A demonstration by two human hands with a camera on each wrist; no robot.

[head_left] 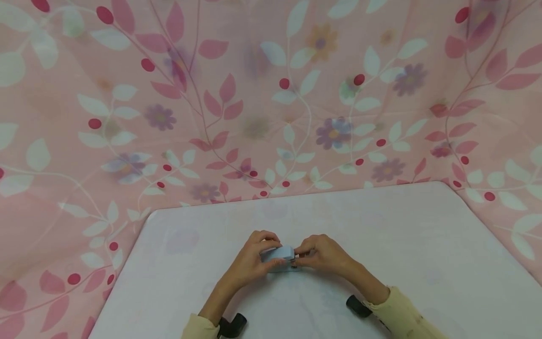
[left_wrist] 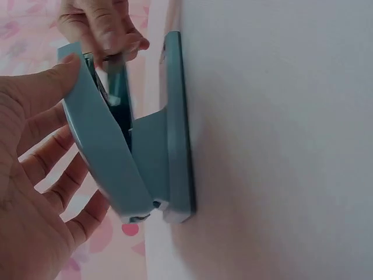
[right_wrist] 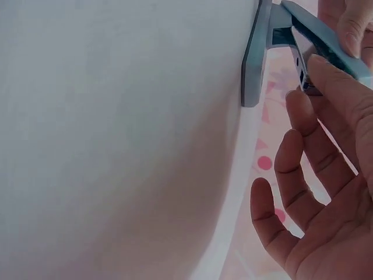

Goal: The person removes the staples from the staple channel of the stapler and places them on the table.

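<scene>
A light blue stapler (head_left: 278, 254) stands on the white table, its base (left_wrist: 178, 128) flat on the tabletop. The top cover (left_wrist: 105, 140) is swung up away from the metal staple magazine (right_wrist: 301, 58), which is also lifted off the base. My left hand (head_left: 255, 262) holds the cover from its side, thumb near the front end and the other fingers behind it. At the stapler's front end, my right hand (head_left: 328, 254) pinches the magazine between thumb and fingertips. Its remaining fingers are spread and loosely bent. Whatever small part lies under those fingertips is hidden.
The white table (head_left: 381, 226) has rounded far corners. Behind and around it hangs a pink cloth (head_left: 254, 127) with leaves and flowers. Black wrist-worn pieces (head_left: 359, 306) show beside the yellow sleeves (head_left: 408, 313).
</scene>
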